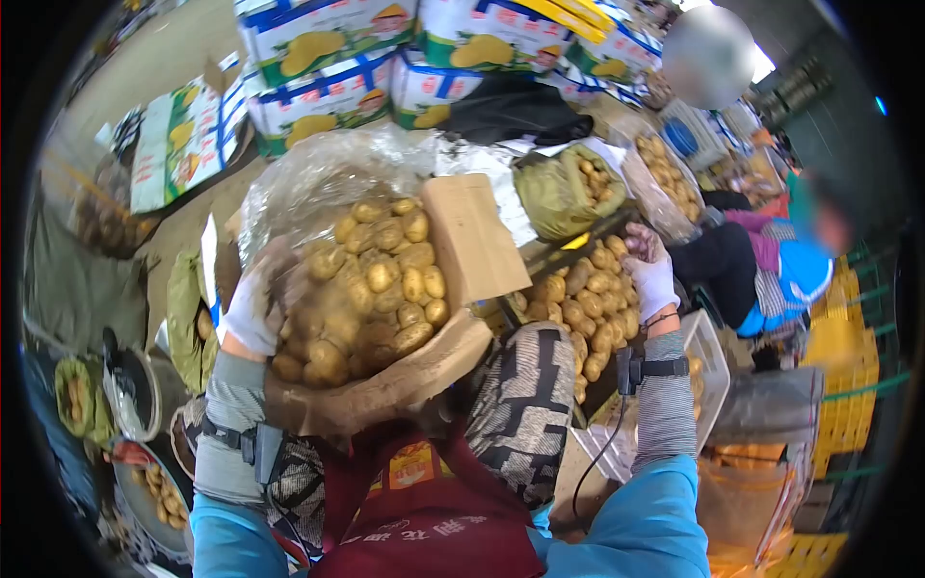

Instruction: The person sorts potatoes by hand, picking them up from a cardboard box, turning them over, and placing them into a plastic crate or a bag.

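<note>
A cardboard box (400, 380) full of potatoes (383, 276) sits in front of my lap, lined with a clear plastic bag (323, 169). At the box's left side is my gloved left hand (256, 301); its fingers are smeared by blur next to the potatoes. To the right, a second heap of potatoes (595, 303) lies beside my knee. My gloved right hand (651, 268) is at the heap's far right edge, its fingers curled in against the potatoes. What those fingers hold is hidden.
Printed cartons (328, 82) are stacked at the back. A green sack of potatoes (559, 197) and a clear bag of potatoes (667, 178) stand beyond the heap. Another person (761, 260) sits at the right, near yellow crates (840, 361). A basin (164, 515) with potatoes is at lower left.
</note>
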{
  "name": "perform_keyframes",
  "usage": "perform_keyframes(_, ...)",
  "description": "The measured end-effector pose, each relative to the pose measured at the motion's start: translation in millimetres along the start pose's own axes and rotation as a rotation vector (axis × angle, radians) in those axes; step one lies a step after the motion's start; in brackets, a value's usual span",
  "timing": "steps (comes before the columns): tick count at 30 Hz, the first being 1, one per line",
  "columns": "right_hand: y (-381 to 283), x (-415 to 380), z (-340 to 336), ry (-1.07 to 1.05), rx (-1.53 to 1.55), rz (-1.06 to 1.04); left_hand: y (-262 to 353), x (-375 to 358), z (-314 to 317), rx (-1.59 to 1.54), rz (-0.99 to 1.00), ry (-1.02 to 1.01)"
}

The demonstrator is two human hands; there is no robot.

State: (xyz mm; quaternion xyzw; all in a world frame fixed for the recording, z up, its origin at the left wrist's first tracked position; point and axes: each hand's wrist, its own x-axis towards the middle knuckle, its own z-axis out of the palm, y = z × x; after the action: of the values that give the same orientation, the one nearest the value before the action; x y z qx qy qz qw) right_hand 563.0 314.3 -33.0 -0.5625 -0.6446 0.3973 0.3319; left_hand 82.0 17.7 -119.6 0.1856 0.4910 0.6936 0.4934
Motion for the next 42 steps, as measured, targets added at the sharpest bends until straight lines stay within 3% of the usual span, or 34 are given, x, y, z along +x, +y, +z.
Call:
perform_keyframes(1, 3, 26, 23, -0.215, 0.318, -0.118, 5, 1, 1, -0.205, -0.13, 0.067)
perform_keyframes(2, -47, 9, 59, -0.379, 0.057, -0.324, 8, -2, 4, -0.207, -0.114, 0.066)
perform_keyframes(3, -59, 13, 98, -0.407, -0.094, -0.494, 14, -5, 7, -0.208, -0.101, 0.058)
perform_keyframes(6, -52, 32, 212, -0.827, -0.369, -0.572, 28, -10, 22, -0.217, -0.037, 0.07)
perform_keyframes(7, -61, 25, 254, -1.01, -0.49, -0.301, 30, -11, 18, -0.218, -0.01, 0.084)
perform_keyframes(9, -26, 29, 329, -1.17, -0.753, -0.239, 22, -12, -6, 0.407, 0.291, 0.035)
perform_keyframes(11, 32, 42, 394, -1.2, -1.176, -0.252, 46, -19, 16, -0.113, 0.112, 0.074)
perform_keyframes(15, 67, 22, 426, -1.067, -1.415, -0.055, 48, -10, -6, -0.45, 0.022, 0.07)
perform_keyframes(16, 77, 17, 428, -0.967, -1.373, -0.007, 47, -9, -5, -0.446, 0.032, 0.117)
perform_keyframes(20, 87, 0, 429, -1.067, -1.505, -0.041, 56, -8, 3, -0.393, 0.002, 0.133)
perform_keyframes(23, 98, 14, 413, -1.143, -1.22, -0.071, 59, -9, 3, -0.329, -0.003, 0.088)
perform_keyframes(24, 65, 8, 401, -1.208, -1.064, -0.039, 58, -15, 8, -0.301, 0.008, 0.066)
perform_keyframes(25, 67, 15, 391, -1.197, -0.659, 0.193, 57, -19, 15, -0.275, 0.023, 0.039)
perform_keyframes(26, 28, 8, 374, -1.228, -0.462, 0.311, 50, -17, 13, -0.247, 0.034, -0.019)
perform_keyframes(27, 17, 11, 362, -1.265, -0.195, 0.297, 43, -15, 15, -0.232, -0.011, -0.012)
perform_keyframes(28, -25, -9, 343, -1.194, -0.036, 0.113, 37, -13, 18, -0.211, -0.054, -0.005)
perform_keyframes(31, -66, -32, 315, -1.097, 0.264, -0.269, 24, -9, 37, -0.034, -0.147, 0.029)
perform_keyframes(33, -84, -56, 305, -1.004, 0.232, -0.469, 20, -18, 56, 0.175, -0.181, 0.01)
perform_keyframes(35, -100, -72, 293, -1.005, 0.275, -0.363, 14, -21, 62, 0.069, -0.153, -0.063)
perform_keyframes(37, -111, -82, 283, -1.094, 0.38, 0.051, 17, -23, 59, 0.043, -0.184, -0.073)
perform_keyframes(38, -114, -86, 283, -1.065, 0.398, 0.025, 22, -20, 56, -0.045, -0.268, 0.002)
perform_keyframes(41, -103, -74, 291, -1.235, 0.629, 0.376, 12, -18, 53, -0.026, -0.078, 0.032)
perform_keyframes(42, -103, -77, 296, -1.175, 0.506, 0.386, 21, -29, 66, 0.034, 0.035, 0.005)
